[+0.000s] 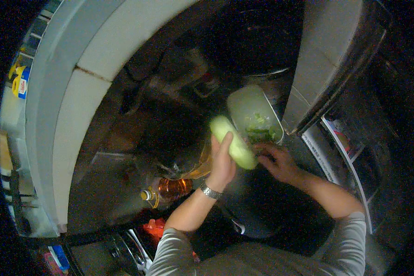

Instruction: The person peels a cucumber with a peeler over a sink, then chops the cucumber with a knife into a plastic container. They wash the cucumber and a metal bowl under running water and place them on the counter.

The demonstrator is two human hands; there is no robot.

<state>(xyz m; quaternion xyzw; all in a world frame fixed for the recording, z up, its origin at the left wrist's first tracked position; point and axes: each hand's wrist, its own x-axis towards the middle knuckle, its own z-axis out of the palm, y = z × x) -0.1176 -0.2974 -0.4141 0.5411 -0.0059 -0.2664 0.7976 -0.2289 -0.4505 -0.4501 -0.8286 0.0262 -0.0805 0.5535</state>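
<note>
My left hand [224, 158], with a metal-band watch on its wrist, grips a long pale green vegetable, possibly a gourd [233, 143], with the thumb along its top. At the lower right end of the vegetable is my right hand [277, 162], its fingers curled and blurred; whether it holds something small is unclear. Just beyond both hands lies a translucent plastic container [246, 100] with green scraps or peelings [260, 129] in it.
A bottle of amber liquid [175, 187] with a yellow cap lies left of my left forearm. Nearer my body are a red plastic bag [154, 227] and a shiny metal object [239, 227]. Pale tiled walls or ledges [86, 72] curve along the left. Much of the scene is dark.
</note>
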